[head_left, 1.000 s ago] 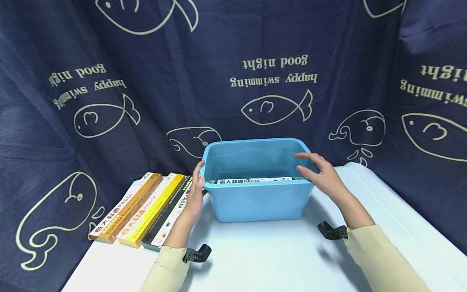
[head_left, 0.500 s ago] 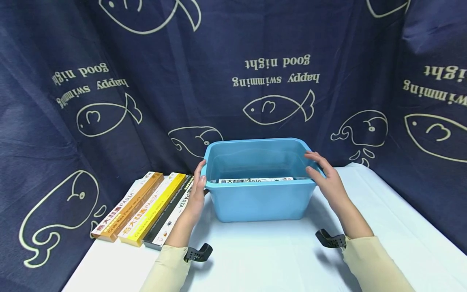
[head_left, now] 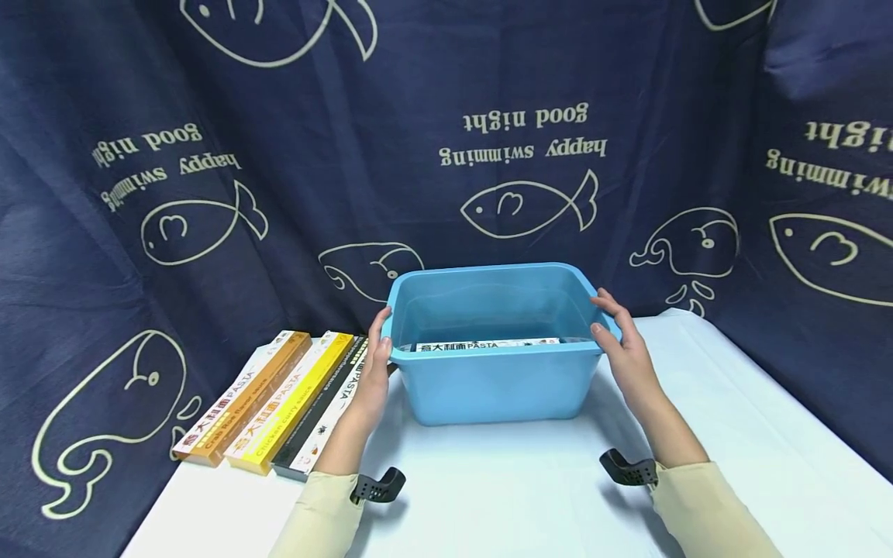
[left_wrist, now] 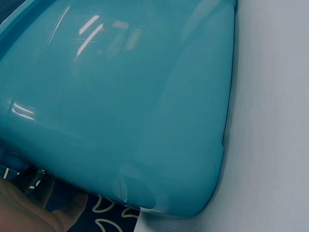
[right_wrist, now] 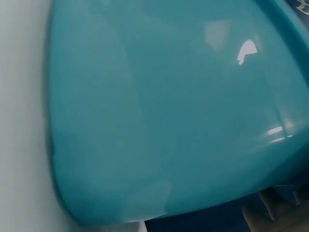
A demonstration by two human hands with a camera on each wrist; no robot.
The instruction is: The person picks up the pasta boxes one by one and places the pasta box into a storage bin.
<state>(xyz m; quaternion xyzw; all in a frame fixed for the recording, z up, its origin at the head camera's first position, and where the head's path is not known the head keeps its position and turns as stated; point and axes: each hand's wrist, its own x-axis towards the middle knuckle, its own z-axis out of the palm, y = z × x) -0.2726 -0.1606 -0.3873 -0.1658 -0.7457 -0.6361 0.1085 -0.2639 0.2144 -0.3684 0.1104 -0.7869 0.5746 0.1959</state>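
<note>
A blue plastic bin [head_left: 495, 391] stands on the white-covered table, its opening facing up. Inside it, a pasta box [head_left: 488, 345] shows only its white top edge above the front rim. My left hand [head_left: 371, 381] grips the bin's left rim, thumb on the lip and fingers along the outside. On the opposite end, my right hand [head_left: 633, 364] holds the right rim with thumb and fingers at the lip. Both wrist views are filled by the bin's glossy outer wall [left_wrist: 135, 106], and fingers [right_wrist: 270, 208] reach under the rim at a lower corner.
Left of the bin lie several pasta boxes side by side: an orange one [head_left: 240, 399], a yellow one [head_left: 289, 403] and a black one [head_left: 321, 411], partly behind my left forearm. A navy curtain [head_left: 391, 155] with fish drawings hangs close behind the bin. White cloth [head_left: 502, 488] covers the table.
My right hand has moved from over the bin's inside out to the right rim and closed on it. The left hand and the bin stay in place.
</note>
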